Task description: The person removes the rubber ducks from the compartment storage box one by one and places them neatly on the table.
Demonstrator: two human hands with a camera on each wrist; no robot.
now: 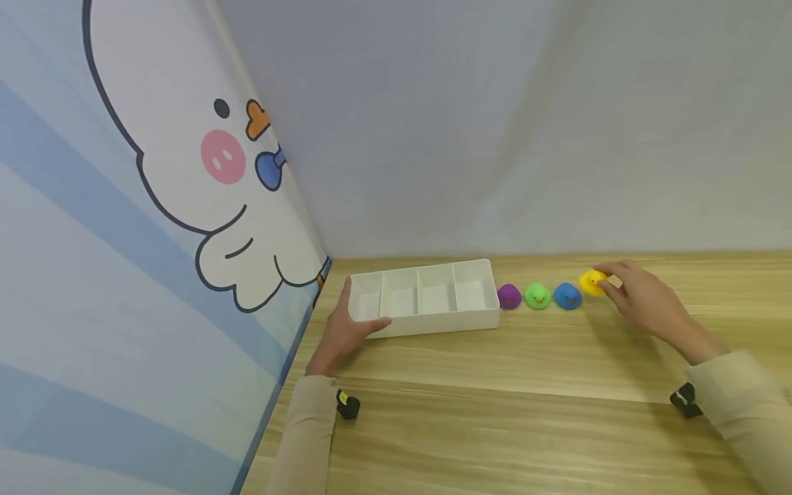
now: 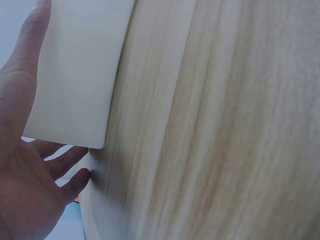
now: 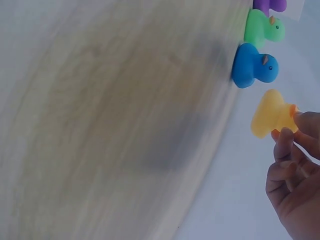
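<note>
A white divided box point(image 1: 436, 321) with several compartments stands on the table. My left hand point(image 1: 346, 328) holds its left end, the thumb point(image 2: 26, 55) along the front wall and the fingers point(image 2: 75, 185) at the end wall. To the box's right, a purple rubber duck point(image 1: 510, 296), a green rubber duck point(image 1: 537, 296) and a blue rubber duck point(image 1: 567, 296) stand in a row. At the row's right end my right hand point(image 1: 646, 299) pinches a yellow rubber duck point(image 3: 272, 115) between thumb and fingers. In the right wrist view the yellow duck appears lifted off the table.
The wood-grain table point(image 1: 470, 426) reaches back to a pale curtain point(image 1: 526, 137). On the left hangs a striped cloth point(image 1: 185, 330) with a cartoon figure printed on it. A small black device point(image 1: 348, 405) sits at the left cuff and another black device point(image 1: 685, 401) at the right cuff.
</note>
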